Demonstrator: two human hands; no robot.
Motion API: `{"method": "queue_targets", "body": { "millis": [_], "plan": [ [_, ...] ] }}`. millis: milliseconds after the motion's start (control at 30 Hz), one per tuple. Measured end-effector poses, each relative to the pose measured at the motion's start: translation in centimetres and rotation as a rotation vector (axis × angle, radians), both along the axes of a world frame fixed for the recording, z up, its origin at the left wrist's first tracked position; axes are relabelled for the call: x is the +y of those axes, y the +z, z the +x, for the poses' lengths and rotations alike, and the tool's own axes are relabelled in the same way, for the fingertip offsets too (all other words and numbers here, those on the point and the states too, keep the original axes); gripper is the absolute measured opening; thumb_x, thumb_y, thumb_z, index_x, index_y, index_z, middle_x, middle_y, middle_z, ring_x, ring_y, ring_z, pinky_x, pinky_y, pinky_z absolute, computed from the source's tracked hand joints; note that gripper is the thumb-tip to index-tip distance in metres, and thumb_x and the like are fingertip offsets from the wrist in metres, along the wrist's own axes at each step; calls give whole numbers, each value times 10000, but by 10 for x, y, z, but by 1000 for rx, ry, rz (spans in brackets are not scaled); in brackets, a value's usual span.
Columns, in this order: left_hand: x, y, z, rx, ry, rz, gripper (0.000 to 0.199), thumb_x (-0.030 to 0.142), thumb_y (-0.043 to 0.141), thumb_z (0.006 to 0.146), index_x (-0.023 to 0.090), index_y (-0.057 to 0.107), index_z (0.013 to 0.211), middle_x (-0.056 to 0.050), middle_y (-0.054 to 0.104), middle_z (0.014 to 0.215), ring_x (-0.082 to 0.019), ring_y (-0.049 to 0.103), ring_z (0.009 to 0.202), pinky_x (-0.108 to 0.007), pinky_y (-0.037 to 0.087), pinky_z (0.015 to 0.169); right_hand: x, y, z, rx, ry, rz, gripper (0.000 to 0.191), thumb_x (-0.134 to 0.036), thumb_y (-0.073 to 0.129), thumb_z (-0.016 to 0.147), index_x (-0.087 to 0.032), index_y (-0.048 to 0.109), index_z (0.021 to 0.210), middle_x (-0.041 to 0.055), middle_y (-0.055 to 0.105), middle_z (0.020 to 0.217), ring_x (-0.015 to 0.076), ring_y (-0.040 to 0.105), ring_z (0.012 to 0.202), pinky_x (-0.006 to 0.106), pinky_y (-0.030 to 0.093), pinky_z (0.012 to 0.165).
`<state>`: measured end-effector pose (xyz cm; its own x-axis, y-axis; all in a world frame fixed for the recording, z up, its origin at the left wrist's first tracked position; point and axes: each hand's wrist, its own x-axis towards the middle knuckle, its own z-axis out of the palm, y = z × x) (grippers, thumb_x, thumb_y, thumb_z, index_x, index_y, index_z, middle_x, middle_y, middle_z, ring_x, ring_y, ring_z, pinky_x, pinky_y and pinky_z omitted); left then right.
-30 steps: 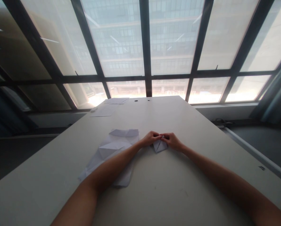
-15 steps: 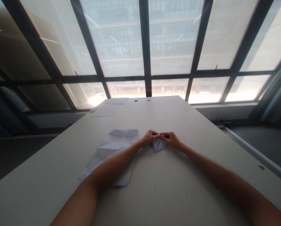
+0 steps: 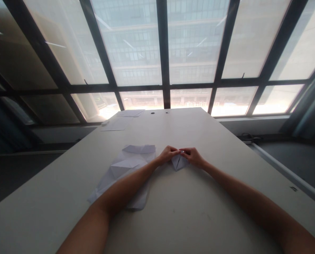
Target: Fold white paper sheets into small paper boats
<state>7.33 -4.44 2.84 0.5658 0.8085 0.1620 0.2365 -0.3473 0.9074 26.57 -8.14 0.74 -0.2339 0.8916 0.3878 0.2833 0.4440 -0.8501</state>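
Observation:
A small piece of folded white paper point(image 3: 179, 163) is held just above or on the white table, with a dark slit running down its middle. My left hand point(image 3: 168, 154) pinches its upper left edge, and my right hand point(image 3: 192, 156) pinches the upper right. The fingertips of both hands meet at the top of the paper and cover that part. Left of my hands lie creased white paper sheets point(image 3: 125, 168), partly hidden under my left forearm.
Flat white sheets point(image 3: 130, 113) lie at the table's far left corner, with another sheet point(image 3: 113, 125) nearer. The long white table point(image 3: 184, 211) reaches towards tall windows. A dark mark point(image 3: 293, 188) shows near its right edge.
The folded paper has tilted slightly, its lower tip shifting a little up and to the right. Both hands keep their pinch in nearly the same place.

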Motion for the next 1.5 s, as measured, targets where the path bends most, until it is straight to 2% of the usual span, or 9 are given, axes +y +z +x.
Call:
{"method": "queue_targets", "body": {
  "millis": [267,933,1267,1500],
  "plan": [
    [-1,0,0,-28,11,-22,615,672,672,730,60,738,721,32,390,528,-86,301,547,-228,185,505,5,-5,1,13,-46,3,432,-465,653,819,-121,775,1049,17,625,619,120,439,548,243,322,509],
    [-3,0,0,-73,39,-38,614,687,675,721,79,678,634,40,361,521,-77,286,530,-227,175,496,7,-3,2,69,-50,0,417,-482,660,801,-115,766,968,-21,528,579,106,393,541,241,284,505],
    [-3,1,1,-55,54,-45,636,720,660,706,91,634,613,44,348,525,-79,289,532,-229,179,493,4,0,0,111,-85,-77,428,-493,674,764,-107,757,930,20,630,647,122,470,564,241,334,513],
    [-4,2,3,2,33,27,635,729,646,709,96,658,654,25,441,556,-100,364,570,-228,247,521,0,1,1,76,-101,-131,398,-526,679,751,-130,713,750,22,617,622,119,464,556,235,327,495]
  ]
}}
